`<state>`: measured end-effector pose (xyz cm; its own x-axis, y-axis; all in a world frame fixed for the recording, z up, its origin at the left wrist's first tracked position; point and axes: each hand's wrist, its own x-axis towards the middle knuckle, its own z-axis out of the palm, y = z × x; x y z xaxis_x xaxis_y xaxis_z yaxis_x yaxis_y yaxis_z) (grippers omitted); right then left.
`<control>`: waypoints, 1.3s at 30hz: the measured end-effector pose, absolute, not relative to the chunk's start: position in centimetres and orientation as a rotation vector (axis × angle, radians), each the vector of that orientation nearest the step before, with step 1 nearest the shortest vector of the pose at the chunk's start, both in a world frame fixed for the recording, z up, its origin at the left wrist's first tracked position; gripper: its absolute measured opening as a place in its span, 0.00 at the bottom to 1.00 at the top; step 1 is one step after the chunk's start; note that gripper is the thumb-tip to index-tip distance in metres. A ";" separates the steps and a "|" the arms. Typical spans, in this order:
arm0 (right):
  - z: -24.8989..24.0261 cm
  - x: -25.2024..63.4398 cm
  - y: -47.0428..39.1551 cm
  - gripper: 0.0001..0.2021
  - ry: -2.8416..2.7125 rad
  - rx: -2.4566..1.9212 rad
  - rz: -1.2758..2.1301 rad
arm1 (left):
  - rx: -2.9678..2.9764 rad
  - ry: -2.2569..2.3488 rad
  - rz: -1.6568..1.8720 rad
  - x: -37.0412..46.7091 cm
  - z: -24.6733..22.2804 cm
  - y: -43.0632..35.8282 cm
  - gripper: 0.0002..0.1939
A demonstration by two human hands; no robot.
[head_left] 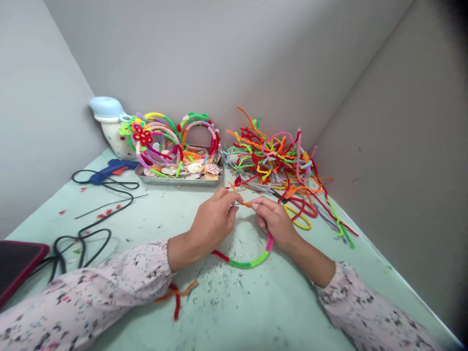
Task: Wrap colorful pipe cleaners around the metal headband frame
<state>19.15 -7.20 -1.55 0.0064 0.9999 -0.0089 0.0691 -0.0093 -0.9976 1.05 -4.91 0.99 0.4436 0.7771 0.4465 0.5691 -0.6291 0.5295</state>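
A ring wrapped in red, green and pink fuzzy wire hangs in a curve below my hands, just over the table. My left hand pinches the grey wire end of the ring at the upper left. With thumb and fingers closed, my right hand grips an orange pipe cleaner where it wraps round the wire. One loose orange tip sticks up between the hands. The ring's right side passes behind my right hand, and part of its left side is hidden by my left hand.
Finished rings lean on a metal tray of shells. Tangled pipe cleaners lie at the back right. A blue glue gun with a black cord, a white jar and a dark red-edged device are at left; orange and red scraps lie in front.
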 end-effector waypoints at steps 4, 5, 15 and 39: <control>-1.6 19.2 -7.2 0.10 -1.239 -1.264 1.185 | 2.463 1.166 0.976 1.1 0.9 -4.8 0.11; -1.6 19.2 -7.2 0.10 -1.240 -1.263 1.185 | 2.473 1.170 0.979 1.1 0.9 -4.8 0.10; -1.8 19.3 -7.1 0.10 -1.254 -1.249 1.165 | 2.524 1.106 1.062 1.0 0.5 -4.6 0.11; -1.5 19.1 -7.3 0.10 -1.240 -1.252 1.178 | 2.756 1.164 1.072 0.7 0.5 -4.6 0.10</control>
